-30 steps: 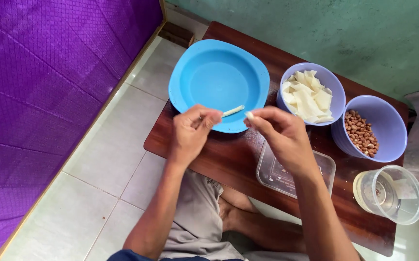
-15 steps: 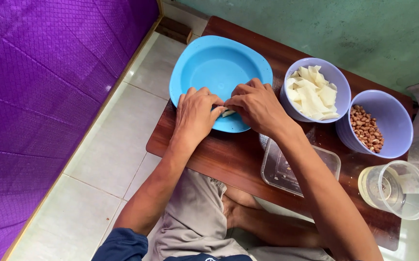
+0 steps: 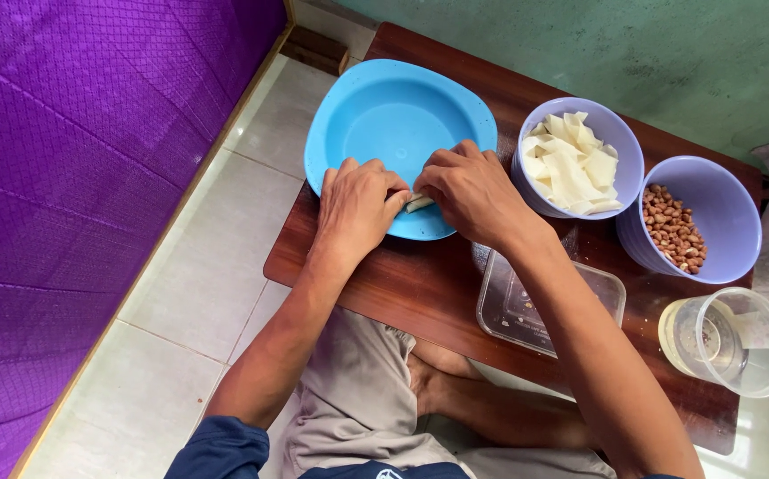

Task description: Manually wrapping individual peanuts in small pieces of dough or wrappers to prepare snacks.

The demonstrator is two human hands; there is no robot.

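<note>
While hands point(image 3: 415, 197) pinch a pale strip point(image 3: 418, 203), bowls point(image 3: 626, 146) stand near.

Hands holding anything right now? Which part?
Yes: a small pale strip, pinched at its two ends between left hand and right hand, over the blue plate rim.

Plate point(image 3: 376, 115) bright blue, plain. Two bowls lilac: one point(image 3: 624, 142) at 1 o'clock with cream-white strips point(image 3: 571, 164), one point(image 3: 730, 204) at 3 o'clock with red-brown peanuts point(image 3: 673, 231). Table point(image 3: 420, 284) dark reddish wood. Cloth point(image 3: 74, 177) at 9 o'clock purple, fine grid pattern. Wall point(image 3: 668, 53) green. Floor point(image 3: 172, 328) white tiles.
</note>
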